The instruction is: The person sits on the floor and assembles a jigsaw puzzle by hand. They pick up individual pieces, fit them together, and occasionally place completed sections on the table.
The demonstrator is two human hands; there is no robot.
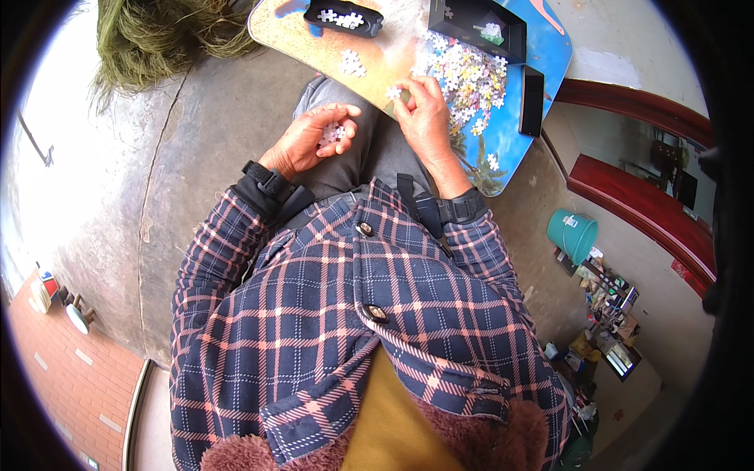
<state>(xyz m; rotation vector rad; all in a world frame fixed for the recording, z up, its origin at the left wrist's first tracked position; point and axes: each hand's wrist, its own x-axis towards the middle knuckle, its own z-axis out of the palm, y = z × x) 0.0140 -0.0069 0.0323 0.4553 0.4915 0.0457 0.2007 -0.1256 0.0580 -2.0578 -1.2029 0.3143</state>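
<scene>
Head view: left hand (310, 141) sits upper centre-left of the frame, fingers half-curled into a cup, palm turned inward, with a small handful of pale puzzle pieces (331, 133) lying in it; right hand (424, 111) at upper centre, thumb and index finger pinched together on one white puzzle piece (393, 93); that piece is over the near edge of the picture-printed tabletop (302, 43), cannot tell if it touches the surface; tabletop runs across the top of the frame, sandy on its left, blue on its right; big loose pile (475, 78) of mixed pieces just right of and above the right hand; small white cluster (352, 63) well left of the pile; black tray (369, 31) at top centre-left with white pieces inside; open black box (514, 49) at top right of centre, touching or just beyond the pile, greenish piece inside; dark phone (532, 102) right of the pile, near the tabletop's right edge; stray piece (493, 162) lower on the blue part; green fibre bundle (149, 47) upper left; teal bucket (577, 238) right side; plaid jacket (306, 290) fills lower centre.
</scene>
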